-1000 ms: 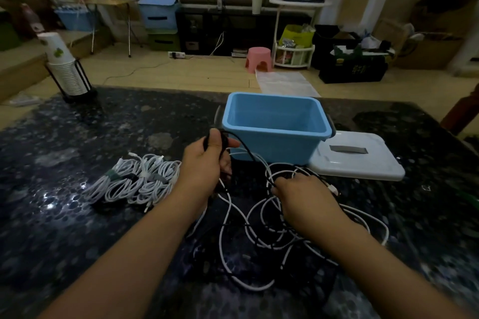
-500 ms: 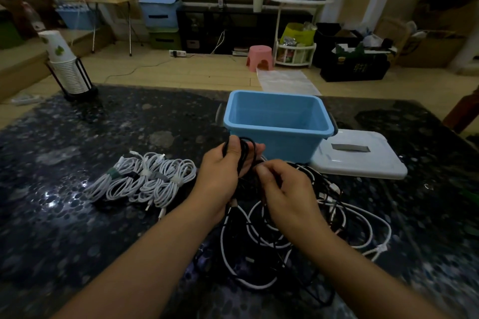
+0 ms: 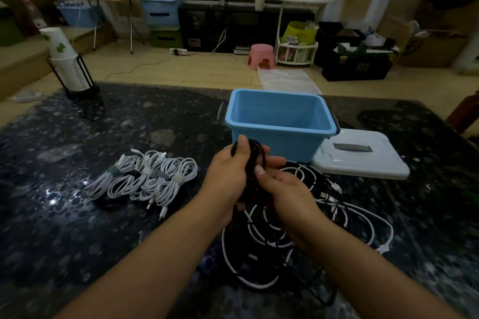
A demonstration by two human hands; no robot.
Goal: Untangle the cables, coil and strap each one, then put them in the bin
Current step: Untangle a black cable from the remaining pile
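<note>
My left hand (image 3: 228, 176) grips a small coil of black cable (image 3: 255, 155) just in front of the blue bin (image 3: 281, 125). My right hand (image 3: 285, 197) is against the same black cable, its thumb pressing the loops from the right. Below both hands lies a tangle of white and black cables (image 3: 298, 230) on the dark table. To the left rest several white cables (image 3: 145, 179), coiled and strapped. The bin looks empty.
The bin's white lid (image 3: 363, 158) lies flat to the right of the bin. A rack of paper cups (image 3: 67, 62) stands at the table's far left corner. The dark speckled table (image 3: 77, 228) spreads around the cables.
My right hand left the tangle and rose to meet my left hand. The black cable gathered into loops in my left hand, which shifted right toward the bin.
</note>
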